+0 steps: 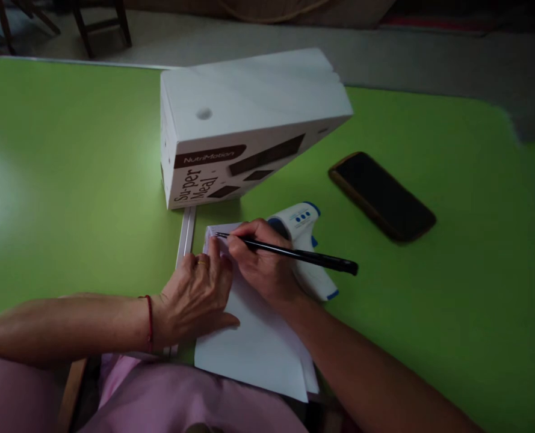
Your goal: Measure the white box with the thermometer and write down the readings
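Note:
White paper sheets [258, 349] lie at the front of the green table, with a folded-looking top edge under my hands. My right hand [265, 261] is closed around a black pen [312, 255], its tip touching or just above the paper's upper left part. Pressing on the paper's left side is my left hand [197, 294], thumb stretched out and index finger near the pen tip; it grips nothing that I can see. Just beyond my right hand lies a white and blue infrared thermometer [301, 222], partly hidden by that hand and the pen.
A large white "NutriMotion" box [253, 108] stands beyond the paper. To the right lies a dark smartphone [384, 195]. A metal strip [186, 234] crosses the green table [77, 180]. Wooden chair legs [102, 27] show past the far edge.

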Motion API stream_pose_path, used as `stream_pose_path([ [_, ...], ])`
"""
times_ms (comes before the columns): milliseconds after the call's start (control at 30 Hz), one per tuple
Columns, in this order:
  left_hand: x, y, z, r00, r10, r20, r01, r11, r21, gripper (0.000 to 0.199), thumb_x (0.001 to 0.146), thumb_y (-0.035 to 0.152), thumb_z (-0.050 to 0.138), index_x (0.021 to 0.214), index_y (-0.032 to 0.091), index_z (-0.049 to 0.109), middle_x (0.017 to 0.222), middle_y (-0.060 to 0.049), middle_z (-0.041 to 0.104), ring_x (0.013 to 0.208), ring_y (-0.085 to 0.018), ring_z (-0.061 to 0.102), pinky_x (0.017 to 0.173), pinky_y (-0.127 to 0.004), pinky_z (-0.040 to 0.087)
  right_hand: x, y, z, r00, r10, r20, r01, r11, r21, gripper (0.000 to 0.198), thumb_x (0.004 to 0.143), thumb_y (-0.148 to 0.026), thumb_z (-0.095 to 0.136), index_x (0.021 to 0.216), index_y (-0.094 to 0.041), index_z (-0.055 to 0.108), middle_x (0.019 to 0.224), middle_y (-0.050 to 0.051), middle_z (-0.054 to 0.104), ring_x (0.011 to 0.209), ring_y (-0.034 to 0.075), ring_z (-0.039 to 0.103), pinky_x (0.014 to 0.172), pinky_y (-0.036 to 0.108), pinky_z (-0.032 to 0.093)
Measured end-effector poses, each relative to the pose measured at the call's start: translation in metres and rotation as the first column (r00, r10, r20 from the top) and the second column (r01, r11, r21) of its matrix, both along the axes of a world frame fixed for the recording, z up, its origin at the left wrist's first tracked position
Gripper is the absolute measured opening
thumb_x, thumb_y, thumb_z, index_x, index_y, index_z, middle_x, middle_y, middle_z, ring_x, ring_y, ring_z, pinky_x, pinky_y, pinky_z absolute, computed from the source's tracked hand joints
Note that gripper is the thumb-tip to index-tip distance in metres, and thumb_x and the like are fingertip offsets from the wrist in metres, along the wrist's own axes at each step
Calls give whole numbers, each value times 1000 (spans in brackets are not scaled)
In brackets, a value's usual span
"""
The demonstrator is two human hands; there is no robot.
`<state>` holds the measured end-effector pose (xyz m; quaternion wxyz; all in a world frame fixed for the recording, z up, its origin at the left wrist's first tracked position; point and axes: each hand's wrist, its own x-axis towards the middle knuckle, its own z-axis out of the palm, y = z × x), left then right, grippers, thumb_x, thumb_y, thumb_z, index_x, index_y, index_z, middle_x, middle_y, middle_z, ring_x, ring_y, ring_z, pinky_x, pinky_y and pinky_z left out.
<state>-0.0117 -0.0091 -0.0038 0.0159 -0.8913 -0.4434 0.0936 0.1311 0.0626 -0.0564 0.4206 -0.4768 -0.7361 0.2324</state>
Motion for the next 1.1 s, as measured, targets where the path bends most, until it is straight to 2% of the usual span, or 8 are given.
stream_pose_path([
  [300, 1, 2, 1, 1000, 11, 17, -10, 999, -32, 92, 87, 75, 59, 132, -6, 56, 146, -38, 46, 89, -29, 66, 79, -39, 50, -1, 1, 0, 999, -4, 40, 5, 999, -34, 12, 83, -33, 54, 74, -25, 58, 60, -3, 63, 54, 15, 57, 56, 30, 47],
  [667, 1, 2, 2, 1000, 11, 23, -10, 999, -50, 88, 87, 73, 61, 130, -4, 58, 146, -37, 47, 90, -29, 67, 81, -40, 49, -1, 1, 3, 999, 36, 29, -35, 998, -49, 9, 83, -28, 56, 74, -25, 55, 59, -4, 61, 53, 15, 56, 55, 30, 46],
  [900, 1, 3, 2, 1000, -3, 16, 3, 999, -53, 89, 88, 73, 60, 130, -5, 58, 145, -39, 46, 88, -30, 67, 80, -40, 49, -1, 1, 2, 999, 41, 9, -41, 999, 0, 10, 84, -25, 55, 73, -26, 54, 58, -5, 61, 51, 14, 55, 53, 30, 45],
  [1100, 1, 2, 2, 1000, -4, 9, 4, 1000, -23, 97, 86, 74, 61, 139, -7, 51, 145, -39, 46, 91, -31, 68, 82, -40, 51, -1, 2, 2, 1000, 0, -7, 1, 999, 45, 9, 82, -23, 56, 74, -26, 54, 58, -5, 61, 53, 15, 55, 56, 31, 46],
])
